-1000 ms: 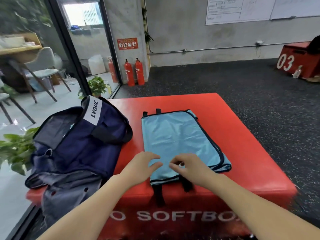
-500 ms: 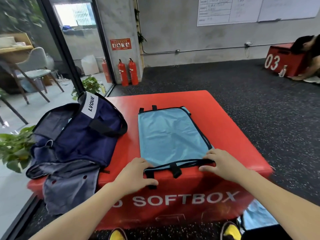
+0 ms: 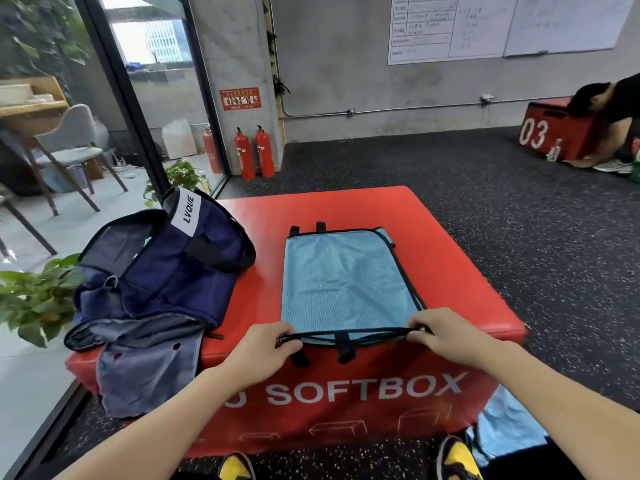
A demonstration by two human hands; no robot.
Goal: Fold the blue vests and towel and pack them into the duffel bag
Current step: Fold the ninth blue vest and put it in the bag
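At the left of the red soft box (image 3: 450, 258) the navy duffel bag (image 3: 162, 265) lay unzipped, its mouth gaping and a grey flap (image 3: 145, 368) hanging over the box's edge. Just beside it lay the blue vest (image 3: 346, 282), flat and already narrowed to a long panel. The left hand (image 3: 263, 351) pinched its near-left corner; the right hand (image 3: 446, 336) pinched the near-right — both gripping the black-trimmed hem at the box's front edge. The fold looked half done: the next move would call for lifting that hem evenly and carrying it to the far end. More blue cloth (image 3: 509, 427) lay on the floor at right.
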